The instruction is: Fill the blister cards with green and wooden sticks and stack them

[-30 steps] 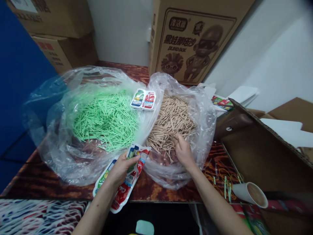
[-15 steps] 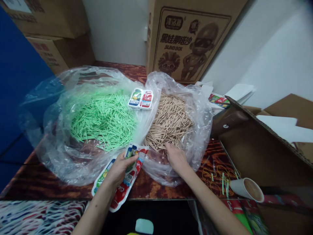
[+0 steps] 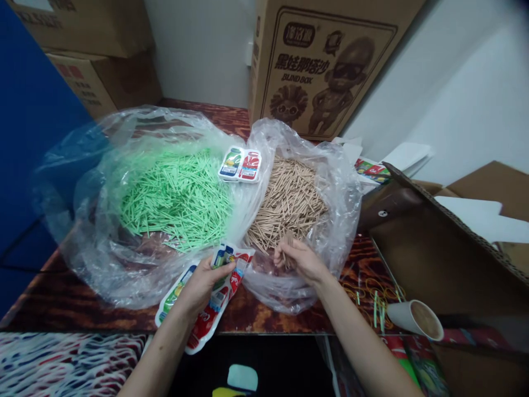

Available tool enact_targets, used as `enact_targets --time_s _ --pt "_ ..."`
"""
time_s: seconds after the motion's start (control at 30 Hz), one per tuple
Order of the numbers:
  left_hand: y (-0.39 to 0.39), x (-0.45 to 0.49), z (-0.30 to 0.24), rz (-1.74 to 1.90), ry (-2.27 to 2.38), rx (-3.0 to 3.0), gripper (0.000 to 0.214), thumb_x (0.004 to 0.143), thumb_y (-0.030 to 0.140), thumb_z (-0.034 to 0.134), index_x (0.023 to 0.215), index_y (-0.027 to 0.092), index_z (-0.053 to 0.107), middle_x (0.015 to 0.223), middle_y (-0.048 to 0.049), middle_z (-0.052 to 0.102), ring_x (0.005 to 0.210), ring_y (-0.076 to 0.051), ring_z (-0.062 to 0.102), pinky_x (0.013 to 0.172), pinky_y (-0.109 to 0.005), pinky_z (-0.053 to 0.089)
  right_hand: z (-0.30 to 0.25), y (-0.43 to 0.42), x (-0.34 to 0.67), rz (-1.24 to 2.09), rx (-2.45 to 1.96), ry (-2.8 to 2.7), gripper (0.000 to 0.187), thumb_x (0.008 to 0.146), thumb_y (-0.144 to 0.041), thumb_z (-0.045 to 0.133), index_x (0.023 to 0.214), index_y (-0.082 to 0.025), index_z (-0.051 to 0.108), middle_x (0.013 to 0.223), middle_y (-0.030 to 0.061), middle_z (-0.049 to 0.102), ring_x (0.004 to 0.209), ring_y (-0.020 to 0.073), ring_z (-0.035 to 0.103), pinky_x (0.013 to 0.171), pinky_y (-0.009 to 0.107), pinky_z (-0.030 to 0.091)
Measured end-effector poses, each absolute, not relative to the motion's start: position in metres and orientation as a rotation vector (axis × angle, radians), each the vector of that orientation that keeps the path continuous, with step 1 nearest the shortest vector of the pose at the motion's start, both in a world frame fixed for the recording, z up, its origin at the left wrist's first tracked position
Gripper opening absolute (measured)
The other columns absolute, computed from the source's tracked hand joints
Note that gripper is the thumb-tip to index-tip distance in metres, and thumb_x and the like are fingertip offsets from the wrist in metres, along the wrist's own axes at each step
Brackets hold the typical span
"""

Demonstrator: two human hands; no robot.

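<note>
My left hand (image 3: 202, 282) is closed on a stack of printed white plastic trays (image 3: 206, 311) at the table's front edge. My right hand (image 3: 298, 258) pinches a few tan wooden sticks (image 3: 286, 242) just above the front of the tan stick pile (image 3: 289, 198) in a clear plastic bag (image 3: 343, 182). To the left, a second clear bag (image 3: 82, 220) holds a heap of green sticks (image 3: 177, 196). A single two-cell printed tray (image 3: 240, 165) rests on the bags between the two piles.
A large printed cardboard box (image 3: 326, 60) stands at the back, more boxes (image 3: 99, 55) at back left. An open brown carton (image 3: 446, 242) lies right. A paper cup (image 3: 415, 320) lies on its side beside rubber bands (image 3: 372, 298) on the wooden table (image 3: 49, 298).
My right hand drew back from the tan pile toward me and lifted, its fingers closing on a few sticks. The left hand kept holding the trays.
</note>
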State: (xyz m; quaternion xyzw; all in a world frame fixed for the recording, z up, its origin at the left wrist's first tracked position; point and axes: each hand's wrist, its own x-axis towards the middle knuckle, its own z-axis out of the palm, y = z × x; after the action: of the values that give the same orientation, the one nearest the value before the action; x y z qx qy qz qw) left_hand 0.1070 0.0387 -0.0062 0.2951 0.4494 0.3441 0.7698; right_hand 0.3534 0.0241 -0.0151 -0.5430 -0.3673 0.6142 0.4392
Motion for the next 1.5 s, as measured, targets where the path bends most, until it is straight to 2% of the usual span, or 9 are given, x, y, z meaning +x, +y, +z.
enact_targets --time_s 0.07,0.17,0.3,0.43,0.6,0.73,0.9,1.27,1.5 --pt "0.038 0.109 0.001 0.762 0.938 0.688 0.024 0.063 0.027 0.080 0.081 0.015 0.070 0.069 -0.0010 0.069 0.060 -0.014 0.062 0.063 -0.024 0.047 -0.013 0.017 0.336 1.759 -1.220 -0.766 0.031 0.074 -0.044 0.070 0.076 -0.018 0.055 0.059 -0.0036 0.057 0.048 0.0089 0.050 0.046 0.021 0.038" --pt "0.039 0.116 0.019 0.754 0.834 0.888 0.022 0.065 0.024 0.078 0.085 0.016 0.074 0.091 -0.0058 0.073 0.087 -0.022 0.066 0.083 -0.030 0.048 -0.014 0.007 0.309 1.947 -1.123 -0.762 0.030 0.072 -0.040 0.074 0.077 -0.017 0.056 0.053 -0.0074 0.051 0.040 0.0048 0.039 0.039 0.018 0.027" --pt "0.041 0.123 0.036 0.659 0.706 1.124 0.012 0.065 0.020 0.076 0.077 0.019 0.076 0.114 -0.0090 0.070 0.112 -0.029 0.059 0.098 -0.033 0.041 -0.012 0.003 0.291 1.964 -1.078 -0.907 0.030 0.068 -0.039 0.077 0.074 -0.016 0.060 0.059 -0.0041 0.056 0.050 0.0072 0.046 0.049 0.021 0.036" --pt "0.044 0.116 0.023 0.856 0.790 0.921 0.025 0.066 0.022 0.077 0.091 0.018 0.075 0.104 -0.0074 0.073 0.098 -0.024 0.065 0.089 -0.031 0.047 -0.007 0.005 0.298 1.716 -1.151 -0.978 0.025 0.076 -0.041 0.068 0.078 -0.019 0.058 0.059 -0.0051 0.052 0.050 0.0079 0.043 0.049 0.021 0.035" --pt "0.039 0.101 -0.001 1.150 0.984 0.529 0.023 0.057 0.023 0.084 0.077 0.017 0.074 0.076 -0.0001 0.075 0.067 -0.013 0.066 0.069 -0.022 0.051 -0.020 0.003 0.302 1.298 -1.266 -1.171 0.013 0.084 -0.032 0.057 0.088 -0.020 0.058 0.074 -0.0007 0.060 0.070 0.0143 0.055 0.069 0.028 0.044" --pt "0.030 0.097 -0.002 1.187 1.000 0.438 0.025 0.056 0.022 0.085 0.078 0.017 0.073 0.075 0.0014 0.075 0.067 -0.012 0.067 0.069 -0.022 0.053 -0.037 -0.004 0.298 1.170 -1.380 -1.275 0.017 0.087 -0.029 0.051 0.098 -0.020 0.061 0.081 0.0016 0.064 0.081 0.0176 0.059 0.078 0.031 0.044" --pt "0.025 0.094 -0.002 1.197 1.034 0.385 0.026 0.055 0.020 0.085 0.078 0.017 0.073 0.074 0.0026 0.074 0.065 -0.012 0.067 0.066 -0.022 0.053 -0.041 -0.011 0.297 1.077 -1.370 -1.304 0.016 0.089 -0.026 0.049 0.086 -0.019 0.063 0.084 0.0030 0.065 0.084 0.0179 0.060 0.079 0.030 0.044" --pt "0.018 0.100 -0.001 1.165 1.098 0.459 0.027 0.052 0.023 0.087 0.074 0.016 0.074 0.070 0.0014 0.074 0.062 -0.013 0.067 0.063 -0.021 0.053 -0.045 -0.014 0.297 1.041 -1.372 -1.378 0.018 0.092 -0.024 0.048 0.087 -0.019 0.065 0.087 0.0042 0.067 0.087 0.0190 0.061 0.082 0.031 0.044" --pt "0.013 0.093 -0.014 1.148 1.146 0.592 0.025 0.058 0.025 0.084 0.079 0.015 0.074 0.074 0.0008 0.074 0.066 -0.013 0.067 0.066 -0.022 0.053 -0.045 -0.013 0.297 1.060 -1.341 -1.419 0.018 0.092 -0.023 0.048 0.086 -0.019 0.065 0.086 0.0042 0.067 0.087 0.0182 0.061 0.081 0.030 0.044"
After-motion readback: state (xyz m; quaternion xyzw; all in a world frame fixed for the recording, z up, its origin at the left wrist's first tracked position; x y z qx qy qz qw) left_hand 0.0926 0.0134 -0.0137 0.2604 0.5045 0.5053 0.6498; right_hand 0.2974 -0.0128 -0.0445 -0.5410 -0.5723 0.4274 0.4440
